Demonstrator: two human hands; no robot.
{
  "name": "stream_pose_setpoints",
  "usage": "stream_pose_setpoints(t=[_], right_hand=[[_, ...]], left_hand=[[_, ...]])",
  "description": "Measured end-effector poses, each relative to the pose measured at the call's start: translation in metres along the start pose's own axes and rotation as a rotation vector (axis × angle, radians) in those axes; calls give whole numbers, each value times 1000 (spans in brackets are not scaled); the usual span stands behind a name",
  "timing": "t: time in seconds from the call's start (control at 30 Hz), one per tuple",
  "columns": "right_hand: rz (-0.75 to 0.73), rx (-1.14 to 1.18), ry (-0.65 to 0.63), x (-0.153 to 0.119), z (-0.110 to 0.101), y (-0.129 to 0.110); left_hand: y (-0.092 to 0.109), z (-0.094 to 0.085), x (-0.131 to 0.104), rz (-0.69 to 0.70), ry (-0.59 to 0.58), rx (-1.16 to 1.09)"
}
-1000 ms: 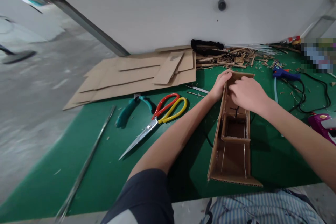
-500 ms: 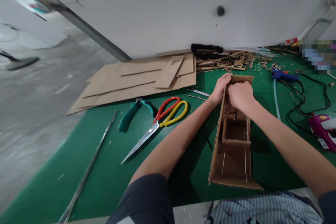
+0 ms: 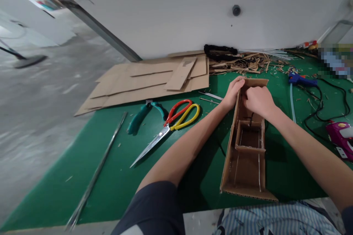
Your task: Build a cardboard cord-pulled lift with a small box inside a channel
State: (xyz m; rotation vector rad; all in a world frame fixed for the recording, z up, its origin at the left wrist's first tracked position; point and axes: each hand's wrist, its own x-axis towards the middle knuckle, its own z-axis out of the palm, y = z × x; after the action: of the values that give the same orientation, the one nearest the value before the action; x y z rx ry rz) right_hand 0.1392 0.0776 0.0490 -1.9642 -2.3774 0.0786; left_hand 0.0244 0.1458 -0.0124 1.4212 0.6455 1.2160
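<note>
A long open cardboard box (image 3: pixel 249 170) lies in front of me on the green table, with a smaller cardboard frame (image 3: pixel 249 149) fixed across its middle and thin pale rods along its floor. My left hand (image 3: pixel 234 91) is closed on the box's far left wall, thumb over the top edge. Inside the far compartment is my right hand (image 3: pixel 259 101), its fingers curled and pointing down; what they hold is hidden. Just below those fingers a short black wire (image 3: pixel 251 118) sticks out near the frame.
Left of my arms lie scissors (image 3: pixel 162 134), teal pliers (image 3: pixel 140 117) and a bundle of thin metal rods (image 3: pixel 96 172). Flat cardboard sheets (image 3: pixel 121 80) and dry scraps (image 3: pixel 250 62) line the wall. To the right are a blue glue gun (image 3: pixel 302 79) and a magenta device (image 3: pixel 340 137).
My right hand has drawn slightly right and towards me inside the box, and more of the black wire shows. The left hand keeps its hold. The whole view has shifted a little.
</note>
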Motion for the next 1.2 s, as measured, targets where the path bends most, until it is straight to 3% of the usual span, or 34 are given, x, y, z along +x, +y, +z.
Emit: stream_pose_setpoints(t=[0.63,1.2], right_hand=[[59,16,5,0,7,1],[189,170,28,11,14,-1]], left_hand=[[-7,-1,1,29,-1,-44],[0,1,-1,52,37,27]])
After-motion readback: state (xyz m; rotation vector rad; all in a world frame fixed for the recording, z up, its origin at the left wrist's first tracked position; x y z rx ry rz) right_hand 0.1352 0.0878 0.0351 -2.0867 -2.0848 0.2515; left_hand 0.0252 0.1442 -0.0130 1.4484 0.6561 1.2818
